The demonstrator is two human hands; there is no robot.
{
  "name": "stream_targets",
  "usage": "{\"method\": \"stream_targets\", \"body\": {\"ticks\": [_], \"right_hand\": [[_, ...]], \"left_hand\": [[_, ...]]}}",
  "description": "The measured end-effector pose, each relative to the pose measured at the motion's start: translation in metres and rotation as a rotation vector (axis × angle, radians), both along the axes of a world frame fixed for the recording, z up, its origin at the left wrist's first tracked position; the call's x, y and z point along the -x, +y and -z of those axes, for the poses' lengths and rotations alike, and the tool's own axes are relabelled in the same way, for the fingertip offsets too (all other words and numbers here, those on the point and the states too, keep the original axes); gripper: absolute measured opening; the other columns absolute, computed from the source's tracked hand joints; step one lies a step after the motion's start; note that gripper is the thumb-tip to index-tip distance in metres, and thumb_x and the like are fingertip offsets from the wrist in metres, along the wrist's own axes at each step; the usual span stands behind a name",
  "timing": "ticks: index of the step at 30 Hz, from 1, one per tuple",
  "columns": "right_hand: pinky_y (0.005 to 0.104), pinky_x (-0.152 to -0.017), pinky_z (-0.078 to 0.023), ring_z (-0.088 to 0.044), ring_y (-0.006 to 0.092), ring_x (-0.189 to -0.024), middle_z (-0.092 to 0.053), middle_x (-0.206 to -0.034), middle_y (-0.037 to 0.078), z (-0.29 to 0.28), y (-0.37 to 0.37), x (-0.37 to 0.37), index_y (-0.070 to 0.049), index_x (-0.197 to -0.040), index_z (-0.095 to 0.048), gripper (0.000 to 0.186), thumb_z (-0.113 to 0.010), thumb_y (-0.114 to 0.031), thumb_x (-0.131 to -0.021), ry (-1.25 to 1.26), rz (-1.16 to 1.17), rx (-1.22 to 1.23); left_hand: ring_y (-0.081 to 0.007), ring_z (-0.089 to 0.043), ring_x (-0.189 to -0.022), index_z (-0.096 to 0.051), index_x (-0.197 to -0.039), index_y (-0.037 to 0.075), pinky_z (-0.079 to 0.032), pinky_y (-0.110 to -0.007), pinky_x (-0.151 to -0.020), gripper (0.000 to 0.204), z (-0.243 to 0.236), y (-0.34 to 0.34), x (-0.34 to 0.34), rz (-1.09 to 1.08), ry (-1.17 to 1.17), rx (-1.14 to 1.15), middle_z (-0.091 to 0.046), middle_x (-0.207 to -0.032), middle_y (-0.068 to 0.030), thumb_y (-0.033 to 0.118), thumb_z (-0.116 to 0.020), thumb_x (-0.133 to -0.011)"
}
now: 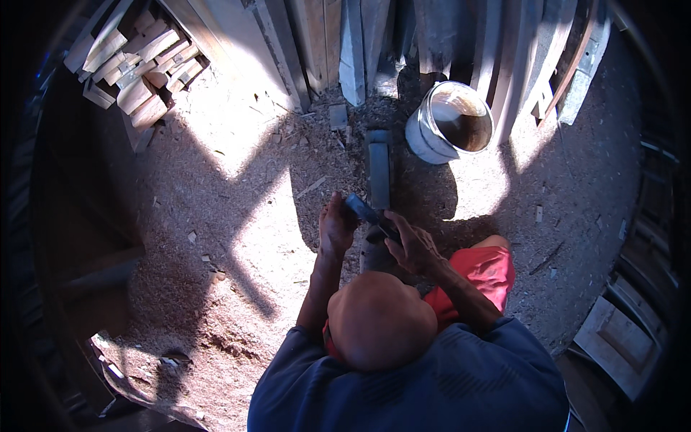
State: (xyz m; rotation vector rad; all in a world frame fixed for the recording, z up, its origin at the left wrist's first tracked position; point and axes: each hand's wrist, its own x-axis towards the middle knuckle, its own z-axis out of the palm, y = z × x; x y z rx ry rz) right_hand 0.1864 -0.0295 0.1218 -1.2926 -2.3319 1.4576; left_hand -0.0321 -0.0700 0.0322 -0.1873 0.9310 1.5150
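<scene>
In front of me I hold a short tool (361,208) with a flat, bluish-grey end and a darker, narrower part toward the right; its exact kind is unclear. My right hand (414,247) grips the dark part. At the bluish end, my left hand (337,223) has its fingers bent against the tool, partly in shadow. Just beyond the hands a long grey block (378,175), shaped like a sharpening stone on a base, lies on the ground, pointing away from me. The tool is near the block's closer end; whether they touch is unclear.
A white bucket (423,137) with brownish contents stands right of the block. Boards (353,54) lean along the far side. Cut wood pieces (147,65) are stacked at far left. Shavings cover the ground (209,209). A panelled wooden piece (617,342) lies at lower right.
</scene>
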Motion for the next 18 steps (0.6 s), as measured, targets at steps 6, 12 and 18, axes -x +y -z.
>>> {"method": "stream_targets", "body": {"ticks": [6, 12, 18], "right_hand": [[0.0423, -0.076, -0.055, -0.070, 0.0302, -0.088, -0.070, -0.106, 0.017, 0.007, -0.007, 0.008, -0.001, -0.136, -0.054, 0.038, -0.058, -0.017, -0.102, 0.209, 0.145, 0.385], [0.0312, -0.060, -0.051, -0.062, 0.0131, -0.065, -0.064, -0.086, 0.007, -0.004, -0.011, 0.014, 0.000, -0.111, -0.057, 0.020, -0.053, -0.018, -0.104, 0.410, 0.292, 0.733], [0.0309, -0.060, -0.051, -0.063, 0.0124, -0.065, -0.066, -0.087, 0.007, 0.003, -0.013, 0.013, 0.000, -0.108, -0.058, 0.020, -0.054, -0.018, -0.103, 0.412, 0.292, 0.739]], "left_hand": [[-0.0166, -0.067, -0.084, -0.068, -0.121, 0.001, -0.055, -0.035, -0.075, 0.021, -0.003, -0.005, -0.003, 0.031, 0.177, -0.040, -0.072, -0.097, -0.0052, 0.016, -0.063, -0.107], [-0.0236, -0.062, -0.130, -0.052, -0.151, -0.003, -0.050, -0.039, -0.111, 0.045, 0.020, 0.011, -0.026, -0.027, 0.417, -0.198, -0.066, -0.140, -0.0165, 0.003, -0.058, -0.107], [-0.0290, -0.058, -0.138, -0.057, -0.146, -0.002, -0.046, -0.044, -0.118, 0.039, 0.019, 0.008, -0.021, 0.066, 0.342, -0.286, -0.062, -0.146, -0.0166, 0.001, -0.054, -0.108]]}}
